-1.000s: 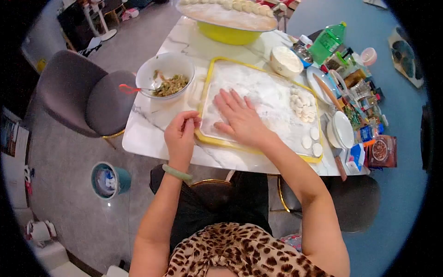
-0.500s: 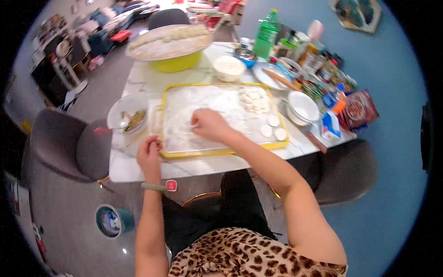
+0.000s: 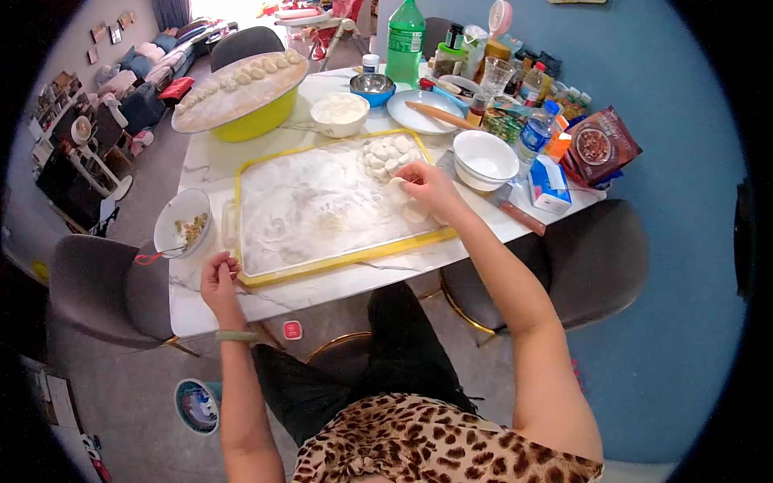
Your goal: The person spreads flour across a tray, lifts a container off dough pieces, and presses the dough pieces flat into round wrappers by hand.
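A floured board with a yellow rim lies on the marble table. My right hand is over its right part, fingers pinched on a round dough disc. Below the hand lies another pale disc; a pile of small dough pieces is just behind it. My left hand, fingers curled together, rests near the board's front left corner; whether it holds anything is hidden. Close to it stands a white bowl with filling and a red-handled spoon.
A round tray bearing dumplings sits on a yellow-green basin. Behind the board are a flour bowl and a plate with a rolling pin. At right are a white bowl, a knife, bottles and packets.
The view has turned and shifted. My right hand was flat on the floured board, then closed over its middle, and has moved right to the dough discs. My left hand stays near the board's left corner.
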{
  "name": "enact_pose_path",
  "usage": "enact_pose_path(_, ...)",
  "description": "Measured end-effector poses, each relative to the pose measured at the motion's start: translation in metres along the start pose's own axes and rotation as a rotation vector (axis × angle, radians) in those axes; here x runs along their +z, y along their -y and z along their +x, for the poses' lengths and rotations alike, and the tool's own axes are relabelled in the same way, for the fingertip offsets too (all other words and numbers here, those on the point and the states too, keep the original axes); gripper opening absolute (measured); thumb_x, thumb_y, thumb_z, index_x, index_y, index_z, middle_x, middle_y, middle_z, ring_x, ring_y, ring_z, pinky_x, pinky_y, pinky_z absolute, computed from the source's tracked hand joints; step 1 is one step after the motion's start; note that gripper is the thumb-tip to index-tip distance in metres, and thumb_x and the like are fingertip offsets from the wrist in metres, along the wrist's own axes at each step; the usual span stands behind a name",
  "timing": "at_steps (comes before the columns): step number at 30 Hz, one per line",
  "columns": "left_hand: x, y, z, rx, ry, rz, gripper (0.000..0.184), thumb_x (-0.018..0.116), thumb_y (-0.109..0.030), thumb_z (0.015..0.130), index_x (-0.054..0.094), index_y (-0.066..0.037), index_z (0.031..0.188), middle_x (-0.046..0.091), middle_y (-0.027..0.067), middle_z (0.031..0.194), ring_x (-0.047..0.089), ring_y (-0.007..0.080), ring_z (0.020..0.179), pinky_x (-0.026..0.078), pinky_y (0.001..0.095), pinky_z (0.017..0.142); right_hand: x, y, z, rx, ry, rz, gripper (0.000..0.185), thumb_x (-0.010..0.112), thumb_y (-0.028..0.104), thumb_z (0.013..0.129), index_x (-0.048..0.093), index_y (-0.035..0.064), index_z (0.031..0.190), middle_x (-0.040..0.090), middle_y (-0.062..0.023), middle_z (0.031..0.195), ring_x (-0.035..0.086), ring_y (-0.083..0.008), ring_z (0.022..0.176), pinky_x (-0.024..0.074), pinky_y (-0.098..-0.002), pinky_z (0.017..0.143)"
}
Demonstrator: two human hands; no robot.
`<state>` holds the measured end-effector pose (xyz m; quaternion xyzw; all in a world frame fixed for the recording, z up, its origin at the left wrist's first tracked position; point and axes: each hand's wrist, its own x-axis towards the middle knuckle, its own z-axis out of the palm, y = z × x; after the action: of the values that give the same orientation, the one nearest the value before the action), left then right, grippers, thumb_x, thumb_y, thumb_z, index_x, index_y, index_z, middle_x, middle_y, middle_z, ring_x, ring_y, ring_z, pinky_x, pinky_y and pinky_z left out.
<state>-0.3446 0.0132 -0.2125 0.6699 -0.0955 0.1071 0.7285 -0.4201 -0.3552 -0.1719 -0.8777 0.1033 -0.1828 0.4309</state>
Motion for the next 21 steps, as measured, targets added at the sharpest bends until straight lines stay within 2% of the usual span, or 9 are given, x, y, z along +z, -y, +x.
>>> enact_pose_path(2,0.000,0.000,-0.001,0.015,0.010,-0.015,0.015,0.044,-0.003,0.088,0.057,0.000,0.095,0.058,0.0044,0.082,0.054,0.0097,0.072,0.045,0.0205,0.066,-0.003,-0.010,0.004,-0.022,-0.018,-0.288,0.019,0.056,0.014,0.076,0.062,0.0053,0.091,0.062,-0.0121,0.086,0.060,-0.0255,0.080,0.0474,-0.0350,0.069)
enact_pose_path(3,-0.001,-0.001,0.000,0.015,0.007,-0.009,0.015,0.044,-0.003,0.088,0.057,0.000,0.095,0.058,0.0044,0.082,0.054,0.0097,0.072,0.045,0.0205,0.066,-0.008,-0.017,0.002,-0.022,-0.015,-0.282,0.019,0.056,0.014,0.076,0.062,0.0053,0.091,0.062,-0.0121,0.086,0.060,-0.0255,0.080,0.0474,-0.0350,0.069)
enact_pose_path(5,0.000,-0.001,0.000,-0.006,0.003,0.012,0.015,0.043,-0.002,0.088,0.057,0.000,0.095,0.058,0.0045,0.082,0.054,0.0097,0.072,0.045,0.0203,0.066,-0.017,0.001,-0.011,-0.200,-0.290,-0.578,0.015,0.054,0.015,0.076,0.062,0.0068,0.086,0.061,-0.0117,0.082,0.059,-0.0281,0.081,0.0469,-0.0386,0.068)
enact_pose_path(8,-0.001,0.004,0.004,0.019,0.015,0.007,0.016,0.043,-0.001,0.087,0.057,0.001,0.095,0.057,0.0044,0.081,0.053,0.0097,0.072,0.044,0.0203,0.066,-0.012,0.007,-0.027,-0.217,-0.115,-0.535,0.012,0.055,0.016,0.075,0.062,0.0072,0.080,0.059,-0.0106,0.076,0.059,-0.0279,0.076,0.0469,-0.0393,0.065)
enact_pose_path(11,0.000,0.001,0.001,0.014,0.009,0.014,0.015,0.044,-0.001,0.087,0.057,0.001,0.094,0.057,0.0044,0.081,0.053,0.0095,0.072,0.044,0.0207,0.067,0.002,0.002,-0.044,-0.274,-0.131,-0.763,0.010,0.057,0.016,0.073,0.061,0.0069,0.075,0.059,-0.0102,0.076,0.058,-0.0277,0.074,0.0469,-0.0386,0.064)
enact_pose_path(15,-0.001,0.000,0.000,-0.002,-0.003,0.020,0.015,0.044,-0.002,0.087,0.057,0.001,0.094,0.057,0.0043,0.081,0.053,0.0094,0.072,0.044,0.0209,0.067,0.010,0.002,-0.056,-0.345,-0.189,-0.759,0.011,0.056,0.017,0.073,0.060,0.0066,0.074,0.059,-0.0097,0.074,0.058,-0.0276,0.071,0.0466,-0.0384,0.063)
enact_pose_path(18,0.000,0.000,0.000,0.003,0.003,0.011,0.015,0.044,-0.002,0.088,0.056,0.002,0.094,0.056,0.0044,0.081,0.053,0.0094,0.073,0.045,0.0209,0.068,0.000,0.012,-0.053,-0.288,-0.076,-0.619,0.009,0.056,0.015,0.074,0.061,0.0069,0.073,0.058,-0.0096,0.073,0.057,-0.0277,0.070,0.0464,-0.0381,0.063)
enact_pose_path(20,0.000,0.002,0.002,-0.033,0.009,-0.070,0.015,0.043,-0.001,0.088,0.056,0.002,0.094,0.056,0.0045,0.081,0.053,0.0096,0.073,0.045,0.0211,0.068,-0.005,0.018,-0.033,-0.351,-0.219,-0.626,0.008,0.057,0.013,0.074,0.062,0.0070,0.075,0.058,-0.0095,0.075,0.057,-0.0274,0.072,0.0462,-0.0377,0.064)
enact_pose_path(21,0.000,0.003,0.002,-0.033,0.002,-0.074,0.015,0.043,-0.001,0.088,0.056,0.002,0.094,0.056,0.0045,0.081,0.053,0.0096,0.073,0.045,0.0211,0.068,-0.007,0.024,-0.019,-0.298,-0.182,-0.655,0.009,0.058,0.014,0.074,0.063,0.0075,0.078,0.059,-0.0099,0.079,0.057,-0.0270,0.078,0.0465,-0.0373,0.066)
